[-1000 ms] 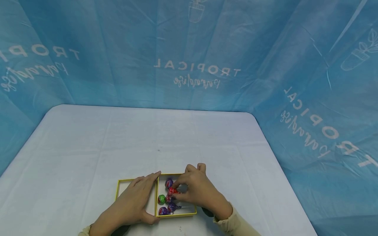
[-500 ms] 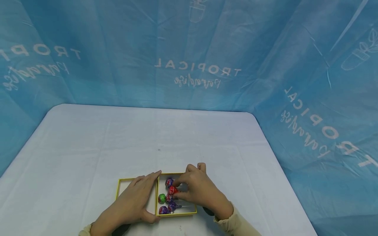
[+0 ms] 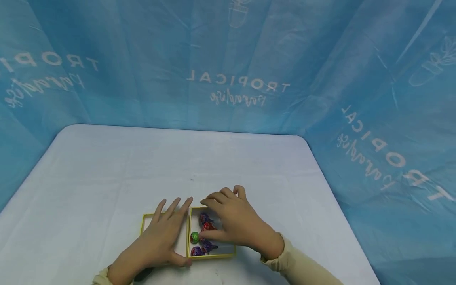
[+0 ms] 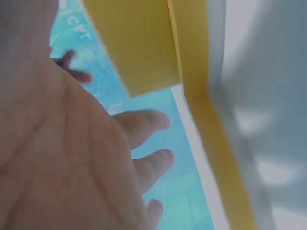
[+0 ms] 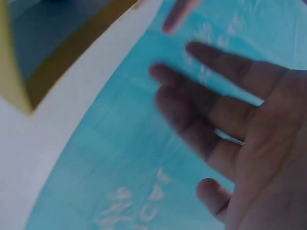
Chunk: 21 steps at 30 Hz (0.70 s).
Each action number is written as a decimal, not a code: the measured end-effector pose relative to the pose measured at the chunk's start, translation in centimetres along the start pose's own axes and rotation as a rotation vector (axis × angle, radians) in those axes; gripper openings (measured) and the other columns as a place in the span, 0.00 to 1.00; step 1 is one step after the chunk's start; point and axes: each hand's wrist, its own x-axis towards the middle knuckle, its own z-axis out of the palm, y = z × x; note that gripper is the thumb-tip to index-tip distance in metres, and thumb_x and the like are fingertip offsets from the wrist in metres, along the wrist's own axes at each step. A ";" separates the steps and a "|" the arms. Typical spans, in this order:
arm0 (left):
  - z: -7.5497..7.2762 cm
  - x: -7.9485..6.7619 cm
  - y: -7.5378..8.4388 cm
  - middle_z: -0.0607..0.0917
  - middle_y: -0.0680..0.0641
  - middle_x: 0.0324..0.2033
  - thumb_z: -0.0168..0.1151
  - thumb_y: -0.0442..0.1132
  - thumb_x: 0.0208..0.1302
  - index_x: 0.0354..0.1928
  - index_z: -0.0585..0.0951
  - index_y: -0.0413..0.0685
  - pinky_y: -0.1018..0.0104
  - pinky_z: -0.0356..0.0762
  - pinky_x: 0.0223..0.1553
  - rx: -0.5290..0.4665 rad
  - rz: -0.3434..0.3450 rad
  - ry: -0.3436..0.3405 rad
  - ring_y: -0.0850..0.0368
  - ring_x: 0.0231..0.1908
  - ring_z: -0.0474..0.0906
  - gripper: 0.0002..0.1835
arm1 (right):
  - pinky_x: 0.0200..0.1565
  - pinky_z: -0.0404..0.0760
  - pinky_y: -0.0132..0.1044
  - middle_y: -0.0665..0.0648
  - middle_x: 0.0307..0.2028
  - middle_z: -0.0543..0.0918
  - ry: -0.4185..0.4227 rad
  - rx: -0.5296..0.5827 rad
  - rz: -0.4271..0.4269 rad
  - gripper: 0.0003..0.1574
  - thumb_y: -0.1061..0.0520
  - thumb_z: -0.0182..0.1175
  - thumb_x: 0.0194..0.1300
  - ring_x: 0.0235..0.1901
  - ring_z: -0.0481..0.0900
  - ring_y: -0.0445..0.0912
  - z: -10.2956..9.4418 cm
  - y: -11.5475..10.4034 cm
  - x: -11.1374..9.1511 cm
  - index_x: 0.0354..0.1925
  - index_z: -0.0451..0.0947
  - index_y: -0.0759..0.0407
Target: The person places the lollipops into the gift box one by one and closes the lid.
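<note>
A shallow yellow-edged box part (image 3: 211, 256) holds several wrapped lollipops. Inside are a green lollipop (image 3: 194, 237), a red lollipop (image 3: 208, 227) and purple lollipops (image 3: 196, 251). My right hand (image 3: 238, 221) hovers over its right side, thumb and fingers spread apart; in the right wrist view no object shows between the fingers. Its palm hides part of the contents. My left hand (image 3: 158, 243) lies over a second yellow-edged box part (image 3: 182, 239), joined to or touching the first. The left fingers are straight and spread, with the thumb near the lower edge where the parts meet.
A white cloth covers the table (image 3: 192, 162) beneath the box. Blue printed curtains (image 3: 242, 55) hang behind it and along both sides. The box sits near the front edge of the view.
My right hand has let go of the red lollipop, which stays in the box, and its fingers have lifted and spread. My left fingers have raised and fanned out.
</note>
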 end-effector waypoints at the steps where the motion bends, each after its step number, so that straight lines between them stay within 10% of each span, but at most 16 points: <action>1: -0.2 -0.1 -0.1 0.62 0.41 0.75 0.75 0.78 0.28 0.81 0.40 0.50 0.37 0.35 0.74 0.006 0.005 0.011 0.37 0.77 0.50 0.83 | 0.55 0.64 0.52 0.48 0.61 0.79 -0.035 -0.035 -0.011 0.53 0.15 0.54 0.54 0.56 0.73 0.44 -0.2 -0.3 0.3 0.65 0.75 0.46; 9: -2.7 -2.5 -1.8 0.53 0.33 0.77 0.77 0.78 0.17 0.81 0.39 0.55 0.39 0.26 0.75 0.112 -0.024 0.002 0.35 0.76 0.50 0.87 | 0.72 0.62 0.55 0.63 0.78 0.54 -0.295 -0.177 -0.100 0.79 0.07 0.44 0.47 0.74 0.61 0.56 0.1 -3.0 2.4 0.82 0.40 0.50; 21: -3.2 -5.9 -5.0 0.68 0.36 0.71 0.59 0.91 0.11 0.81 0.41 0.56 0.35 0.25 0.74 0.213 -0.058 0.047 0.35 0.70 0.60 0.88 | 0.76 0.55 0.45 0.70 0.74 0.61 -0.429 -0.463 -0.176 0.88 0.03 0.44 0.39 0.76 0.57 0.58 2.0 -6.0 3.4 0.81 0.36 0.52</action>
